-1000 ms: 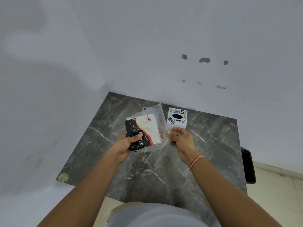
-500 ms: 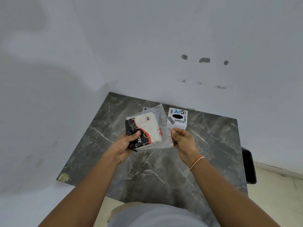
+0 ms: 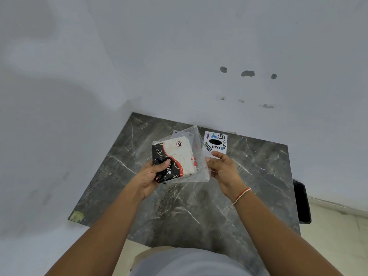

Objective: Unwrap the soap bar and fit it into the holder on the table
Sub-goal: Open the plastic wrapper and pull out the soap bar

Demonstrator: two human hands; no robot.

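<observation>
Desk: we see a dark grey marble-patterned desk (image 3: 199,206) with pale veins, pushed into a corner of the room; a yellowish patch (image 3: 76,216) sits at its near left corner.
Room: plain pale grey-white walls (image 3: 179,56) meet behind the desk; the right wall carries three dark chipped spots (image 3: 247,73) and fainter marks lower down. A pale floor (image 3: 338,236) shows at the right, with a black flat object (image 3: 301,202) beside the desk edge.
Soap: the black, white and red wrapped soap packet (image 3: 175,158) sits inside a clear plastic bag (image 3: 197,156), held above the desk middle.
Left grip: our left hand (image 3: 151,176) is clamped on the packet's lower left corner, thumb on top.
Right grip: our right hand (image 3: 225,170) pinches the bag's right edge between its fingers.
Holder: a white rectangular box with coloured stickers and a black oval (image 3: 215,143) rests on the desk's far side, just beyond the right hand.
Wrist: a red and white thread band (image 3: 242,195) circles the right wrist.
</observation>
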